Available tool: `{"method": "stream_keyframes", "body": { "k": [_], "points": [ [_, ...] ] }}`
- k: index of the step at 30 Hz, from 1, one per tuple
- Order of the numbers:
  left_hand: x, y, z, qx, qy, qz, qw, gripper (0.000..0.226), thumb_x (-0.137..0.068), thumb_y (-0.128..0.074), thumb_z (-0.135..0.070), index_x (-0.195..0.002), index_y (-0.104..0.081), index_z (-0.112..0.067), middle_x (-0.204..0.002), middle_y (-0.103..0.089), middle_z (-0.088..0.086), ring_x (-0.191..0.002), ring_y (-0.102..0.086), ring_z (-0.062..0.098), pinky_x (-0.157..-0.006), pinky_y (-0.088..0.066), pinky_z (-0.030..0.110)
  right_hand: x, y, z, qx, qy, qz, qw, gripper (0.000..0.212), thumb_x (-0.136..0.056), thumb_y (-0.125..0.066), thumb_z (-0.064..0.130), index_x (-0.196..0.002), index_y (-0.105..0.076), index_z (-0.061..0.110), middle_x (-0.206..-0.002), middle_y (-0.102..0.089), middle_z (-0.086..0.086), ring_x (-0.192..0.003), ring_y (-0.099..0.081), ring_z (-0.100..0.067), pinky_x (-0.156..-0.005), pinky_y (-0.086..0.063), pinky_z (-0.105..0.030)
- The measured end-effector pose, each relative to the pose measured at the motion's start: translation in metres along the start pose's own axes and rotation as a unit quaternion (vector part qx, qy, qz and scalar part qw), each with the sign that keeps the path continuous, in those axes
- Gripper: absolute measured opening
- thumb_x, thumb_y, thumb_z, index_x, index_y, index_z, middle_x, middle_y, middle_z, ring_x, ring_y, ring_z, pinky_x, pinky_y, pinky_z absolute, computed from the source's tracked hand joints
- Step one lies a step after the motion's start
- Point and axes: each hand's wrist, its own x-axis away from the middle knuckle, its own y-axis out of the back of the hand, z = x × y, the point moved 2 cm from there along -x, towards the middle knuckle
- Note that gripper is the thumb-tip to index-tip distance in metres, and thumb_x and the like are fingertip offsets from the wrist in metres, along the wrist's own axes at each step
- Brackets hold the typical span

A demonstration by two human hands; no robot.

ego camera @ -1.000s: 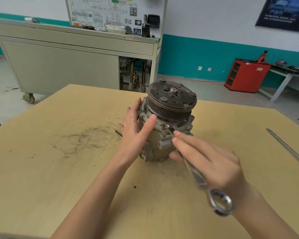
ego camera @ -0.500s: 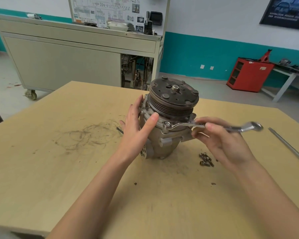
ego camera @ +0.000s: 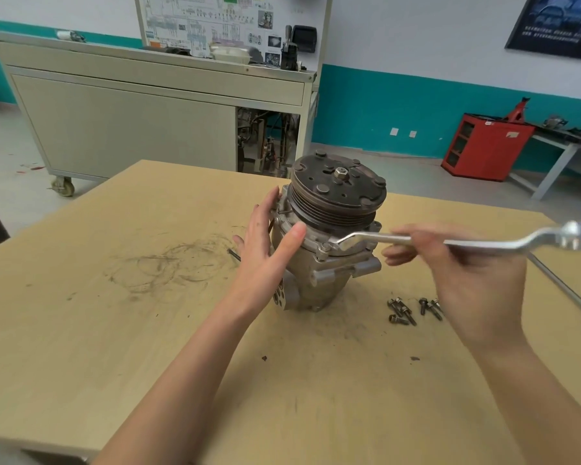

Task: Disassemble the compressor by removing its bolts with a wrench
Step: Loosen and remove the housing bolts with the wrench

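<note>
Compressor (ego camera: 319, 273) stands upright mid-table, pulley (ego camera: 337, 193) on top. Left hand (ego camera: 265, 250) is flat open: palm + straight fingers press the housing's left side, thumb lies across just under the pulley. It grips nothing, only braces. Right hand (ego camera: 467, 273) is curled round the wrench (ego camera: 483, 244) approx mid-shaft, blurred. The wrench's ring end sits on a flange bolt (ego camera: 325, 246) at the front, shaft running out to the right.

Risks, my read:
- Can't tell if the ring is fully down on the head. If not, it may ride off mid-pull and round the bolt, and knuckles hit housing or table.
- Grip is mid-shaft, not at the far end, so less leverage and more jerk if the bolt is tight.
- Compressor isn't clamped, only the palm holds it. It looks top-heavy w/ that pulley, so a hard pull may spin or tip it.
- Loose bolts (ego camera: 399, 312) lie just beside the base, near the right wrist, easy to sweep away.

Surface: pale wood table (ego camera: 114, 330), scuffed. Dark greasy ring marks (ego camera: 171, 266) left of the hand, small dark pin (ego camera: 233, 255) near the left fingers, long metal rod (ego camera: 564, 290) by the right edge.

Room: workshop. Grey cabinet on casters (ego camera: 131, 129) behind, w/ wiring-diagram board (ego camera: 215, 21) above it. Teal wall band (ego camera: 383, 105), red cabinet (ego camera: 483, 149) far right, dark poster (ego camera: 557, 25).
</note>
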Motion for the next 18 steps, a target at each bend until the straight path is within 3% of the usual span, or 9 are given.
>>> {"method": "stream_keyframes", "body": {
  "k": [2,4,6,8,12,14,17,18],
  "points": [
    [0.000,0.000,0.001,0.007,-0.002,-0.003,1.000,0.080,-0.070,-0.041,-0.075,-0.143,-0.021,-0.050,-0.139,-0.028,-0.033,-0.141,-0.022,-0.002,-0.120,-0.015,0.050,0.014,-0.012,0.017,0.205,0.136,0.005,0.969,0.030,-0.095,-0.054,0.034,-0.091,-0.072,0.011,-0.073,-0.072,-0.003,-0.063,-0.064,-0.016,-0.062,-0.050,-0.026],
    [0.000,0.001,0.001,0.006,-0.002,-0.006,1.000,0.081,-0.070,-0.042,-0.075,-0.144,-0.021,-0.048,-0.145,-0.029,-0.028,-0.143,-0.020,-0.001,-0.120,-0.014,0.051,0.025,-0.026,0.024,0.339,0.264,0.018,0.903,0.033,-0.095,-0.055,0.024,-0.087,-0.074,-0.002,-0.065,-0.067,-0.009,-0.056,-0.060,-0.020,-0.058,-0.044,-0.026],
    [0.000,0.001,0.001,0.005,-0.002,-0.005,1.000,0.079,-0.070,-0.042,-0.075,-0.142,-0.022,-0.049,-0.146,-0.028,-0.028,-0.143,-0.019,-0.001,-0.120,-0.013,0.051,0.032,-0.035,0.026,0.365,0.314,0.027,0.876,0.028,-0.092,-0.061,0.018,-0.086,-0.073,-0.007,-0.064,-0.065,-0.009,-0.054,-0.061,-0.021,-0.056,-0.047,-0.028],
    [0.001,0.001,0.001,0.005,-0.006,-0.004,1.000,0.076,-0.071,-0.042,-0.074,-0.140,-0.022,-0.052,-0.142,-0.028,-0.033,-0.142,-0.020,-0.003,-0.121,-0.011,0.051,0.037,-0.040,0.026,0.357,0.319,0.032,0.877,0.027,-0.089,-0.065,0.018,-0.086,-0.072,-0.008,-0.065,-0.066,-0.010,-0.055,-0.062,-0.023,-0.052,-0.051,-0.032],
    [-0.001,0.001,0.003,-0.001,-0.005,-0.006,1.000,0.081,-0.070,-0.042,-0.075,-0.144,-0.022,-0.048,-0.145,-0.027,-0.028,-0.137,-0.023,-0.009,-0.121,-0.015,0.046,0.044,-0.048,0.024,0.369,0.304,0.028,0.878,0.029,-0.089,-0.066,0.020,-0.090,-0.072,-0.008,-0.065,-0.066,-0.008,-0.055,-0.062,-0.022,-0.051,-0.050,-0.033],
    [-0.001,0.001,0.003,0.005,-0.005,-0.010,1.000,0.085,-0.069,-0.042,-0.075,-0.146,-0.023,-0.045,-0.144,-0.028,-0.028,-0.129,-0.024,-0.017,-0.121,-0.017,0.041,0.044,-0.047,0.021,0.333,0.270,0.021,0.903,0.028,-0.092,-0.062,0.022,-0.092,-0.072,-0.004,-0.064,-0.066,-0.007,-0.053,-0.061,-0.019,-0.052,-0.049,-0.030],
    [-0.001,0.001,0.004,-0.003,0.000,-0.010,1.000,0.079,-0.069,-0.040,-0.076,-0.141,-0.023,-0.051,-0.145,-0.028,-0.028,-0.135,-0.023,-0.008,-0.121,-0.009,0.049,0.038,-0.031,0.006,0.081,0.061,0.000,0.995,0.020,-0.094,-0.056,0.026,-0.096,-0.073,0.016,-0.069,-0.071,0.001,-0.059,-0.067,-0.011,-0.060,-0.051,-0.019],
    [-0.001,0.001,0.003,-0.009,0.002,-0.011,1.000,0.076,-0.069,-0.039,-0.076,-0.140,-0.022,-0.053,-0.145,-0.028,-0.028,-0.135,-0.021,-0.007,-0.121,-0.005,0.052,0.032,-0.025,-0.001,-0.034,-0.041,0.004,0.999,0.018,-0.094,-0.054,0.023,-0.096,-0.071,0.019,-0.069,-0.071,0.001,-0.059,-0.068,-0.014,-0.061,-0.052,-0.019]
  ]
}}
